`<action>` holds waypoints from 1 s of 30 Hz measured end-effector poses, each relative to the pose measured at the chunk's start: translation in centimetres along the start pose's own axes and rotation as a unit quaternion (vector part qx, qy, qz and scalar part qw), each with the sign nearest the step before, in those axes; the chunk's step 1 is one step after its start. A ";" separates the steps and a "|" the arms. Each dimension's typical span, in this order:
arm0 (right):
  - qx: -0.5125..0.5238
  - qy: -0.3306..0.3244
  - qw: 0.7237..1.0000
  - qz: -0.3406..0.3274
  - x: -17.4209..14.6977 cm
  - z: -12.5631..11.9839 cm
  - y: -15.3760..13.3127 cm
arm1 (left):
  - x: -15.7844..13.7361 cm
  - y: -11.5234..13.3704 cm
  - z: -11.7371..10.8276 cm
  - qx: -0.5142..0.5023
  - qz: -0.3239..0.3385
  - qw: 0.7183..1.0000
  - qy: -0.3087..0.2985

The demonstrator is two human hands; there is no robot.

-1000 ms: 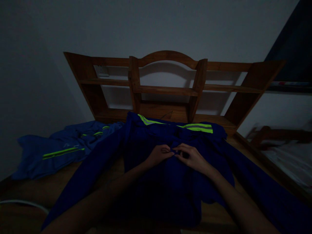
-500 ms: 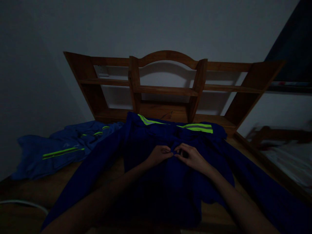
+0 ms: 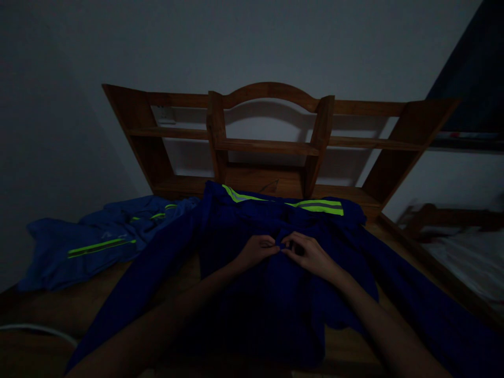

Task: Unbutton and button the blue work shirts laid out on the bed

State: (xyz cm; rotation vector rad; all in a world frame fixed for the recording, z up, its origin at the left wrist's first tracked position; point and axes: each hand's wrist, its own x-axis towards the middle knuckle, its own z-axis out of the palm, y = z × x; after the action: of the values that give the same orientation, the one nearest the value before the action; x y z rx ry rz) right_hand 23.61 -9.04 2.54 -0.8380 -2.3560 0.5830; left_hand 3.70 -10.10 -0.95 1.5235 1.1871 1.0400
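A dark blue work jacket (image 3: 244, 294) with yellow-green reflective strips lies spread on the wooden desk, its sleeves reaching out to both sides. Near the middle of its front, my left hand (image 3: 258, 251) pinches the cloth between thumb and fingers. Just to the right, my right hand (image 3: 309, 254) grips the same edge, its fingertips nearly meeting those of the left. Whatever small part of the front sits between the fingertips is too dark to make out.
A lighter blue garment (image 3: 94, 244) with reflective strips lies crumpled on the left. Behind the jacket stands a wooden shelf unit (image 3: 268, 146) against the wall. A white cable (image 3: 39, 328) curves over the desk (image 3: 43, 304) at the lower left. Wooden furniture (image 3: 457, 216) stands at right.
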 end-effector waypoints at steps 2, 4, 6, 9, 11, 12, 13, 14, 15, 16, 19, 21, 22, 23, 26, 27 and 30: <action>-0.001 0.000 1.000 0.002 0.0 0.0 0.0 | 0.0 0.0 0.0 -0.007 0.002 1.000 -0.006; 0.000 -0.002 1.000 0.002 0.0 0.0 0.0 | 0.0 0.0 0.0 -0.011 0.003 1.000 -0.006; 0.001 -0.003 1.000 0.001 0.1 0.0 -0.1 | 0.0 0.0 0.0 -0.015 0.005 1.000 -0.009; 0.001 -0.001 1.000 0.002 0.1 -0.1 -0.1 | 0.1 -0.1 0.0 -0.017 0.004 1.000 -0.010; 0.002 0.000 1.000 0.003 0.1 0.0 0.0 | 0.1 0.0 0.0 -0.014 -0.001 1.000 -0.005; 0.003 0.000 1.000 0.003 0.1 0.0 0.0 | 0.1 0.0 0.0 -0.013 -0.004 1.000 -0.002; 0.003 0.000 1.000 0.003 0.1 0.0 0.0 | 0.0 0.1 0.0 -0.011 -0.005 1.000 -0.001; 0.003 0.000 1.000 0.003 0.1 0.0 0.1 | 0.0 0.1 0.0 -0.010 -0.005 1.000 -0.001; 0.002 -0.001 1.000 0.003 0.0 0.0 0.1 | 0.0 0.1 0.0 -0.009 -0.004 1.000 0.001; 0.001 -0.001 1.000 0.003 0.0 0.1 0.1 | 0.0 0.1 0.0 -0.008 -0.003 1.000 0.001; 0.002 0.000 1.000 0.004 0.0 0.0 0.0 | 0.0 0.0 0.0 -0.013 -0.004 1.000 -0.002; 0.003 -0.002 1.000 0.003 0.0 0.0 -0.1 | 0.1 0.0 0.0 -0.020 -0.002 1.000 -0.005; 0.003 -0.003 1.000 0.003 0.1 -0.1 -0.1 | 0.1 0.0 0.0 -0.023 0.000 1.000 -0.005; 0.002 -0.004 1.000 0.002 0.1 -0.1 -0.1 | 0.1 0.0 0.0 -0.026 0.002 1.000 -0.004; 0.000 -0.005 1.000 0.002 0.1 0.0 0.0 | 0.1 0.0 0.0 -0.030 0.007 0.999 -0.008; -0.001 -0.005 1.000 0.002 0.1 0.0 0.0 | 0.1 0.1 0.0 -0.032 0.008 0.999 -0.010; -0.002 -0.005 1.000 0.002 0.1 0.0 0.1 | 0.0 0.0 0.0 -0.033 0.004 0.999 -0.009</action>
State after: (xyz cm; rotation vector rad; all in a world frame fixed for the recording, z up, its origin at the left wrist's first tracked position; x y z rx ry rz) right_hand 23.60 -8.96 2.53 -0.8440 -2.3658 0.5844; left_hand 3.71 -10.08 -0.94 1.4839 1.1246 1.0590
